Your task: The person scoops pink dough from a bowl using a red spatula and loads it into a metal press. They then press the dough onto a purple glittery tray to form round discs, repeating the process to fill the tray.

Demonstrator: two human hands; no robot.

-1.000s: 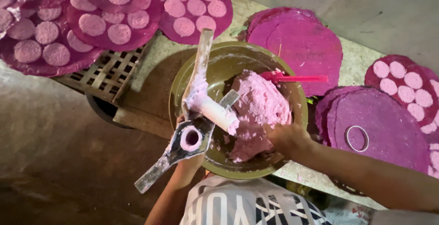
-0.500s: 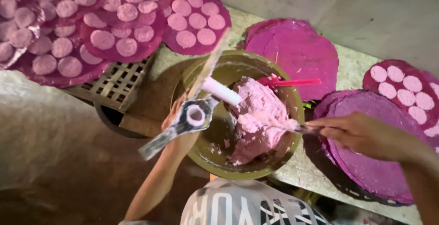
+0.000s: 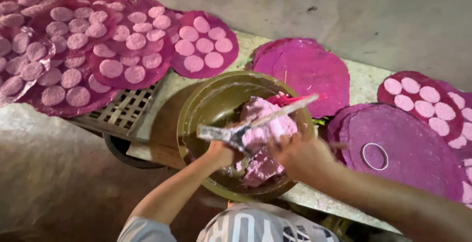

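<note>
We hold a long metal press (image 3: 246,126) across the bowl (image 3: 196,112), its dough-smeared bar running from lower left up to the right over the pink dough (image 3: 263,141). The dough sits as a lump in the right half of the bowl, touching the press from below. Our left hand (image 3: 219,153) is clenched on the press near its left end, just above the bowl's near wall. Our right hand (image 3: 300,156) hovers at the bowl's right rim with fingers curled toward the dough; we cannot tell whether they grip anything. A red stick (image 3: 295,98) pokes out of the dough toward the far rim. The bowl, olive green and smeared inside, rests on a pale ledge (image 3: 364,80). Just right of it lies a stack of purple mats (image 3: 408,146) with a small ring (image 3: 374,156) on top. Beyond the bowl lies another bare mat (image 3: 305,67). To the left, mats covered with pink discs (image 3: 135,40) spread over a slatted crate (image 3: 123,112), and more discs (image 3: 423,99) fill a mat at far right.
</note>
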